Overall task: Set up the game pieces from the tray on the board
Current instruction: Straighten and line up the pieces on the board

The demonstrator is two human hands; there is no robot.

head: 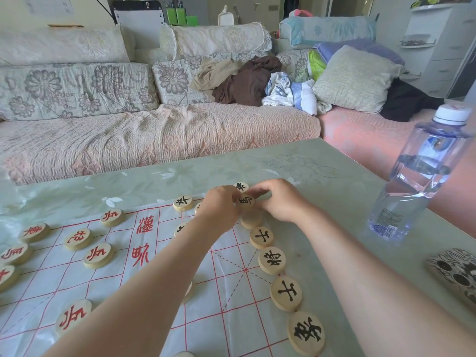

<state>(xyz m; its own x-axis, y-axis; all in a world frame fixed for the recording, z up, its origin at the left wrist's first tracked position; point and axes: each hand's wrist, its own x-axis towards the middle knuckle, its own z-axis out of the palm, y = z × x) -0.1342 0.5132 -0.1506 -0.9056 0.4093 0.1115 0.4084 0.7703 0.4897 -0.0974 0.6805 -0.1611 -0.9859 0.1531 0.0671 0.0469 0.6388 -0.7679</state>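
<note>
Pinching a black-marked wooden piece (246, 201) from both sides, the left hand (222, 207) and right hand (279, 199) meet at the far right corner of the board (226, 287). More black pieces line its right edge; red ones sit at left. A water bottle (417, 176) stands on the tabletop (322, 171), right.

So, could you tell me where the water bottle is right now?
In the head view, the water bottle stands upright on the table near its right edge, beyond the right hand.
</note>
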